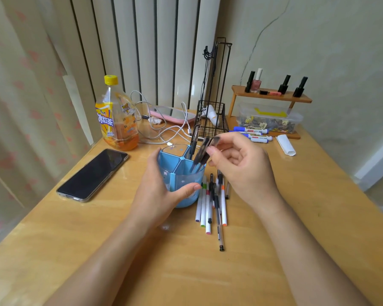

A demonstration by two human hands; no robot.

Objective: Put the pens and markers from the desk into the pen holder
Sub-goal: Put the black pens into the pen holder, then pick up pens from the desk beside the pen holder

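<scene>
**Dark pens going into the blue holder at frame centre**

The blue pen holder (181, 173) stands on the wooden desk (296, 217) at the centre of the frame, its inside split by dividers into compartments. The left hand (161, 195) wraps around its near-left wall, thumb across the front. The right hand (237, 160) pinches a small bunch of dark pens (202, 153) by their upper ends, tips down inside the right-hand compartment; motion blur hides their exact number. One more dark pen (194, 140) stands upright in the rear compartment.

Just right of the holder, touching its base, a loose group of pens and markers (210, 204) lies on the desk: about five white-barrelled ones with coloured ends (purple, green, pink, orange among them) and roughly two or three dark pens, the longest reaching toward the lower centre. Three blue-capped whiteboard markers (252, 133) lie side by side in the upper right of centre, in front of a clear plastic box (270, 120).

A phone (93, 173) lies face up at left, near the desk's left edge. A yellow-capped bottle (116, 115) stands behind it. A wire basket (211, 120) and white cables (164, 129) crowd the back edge. A small shelf (272, 94) carries four upright polish bottles. The whole lower part of the desk lies bare, as does its right side.
</scene>
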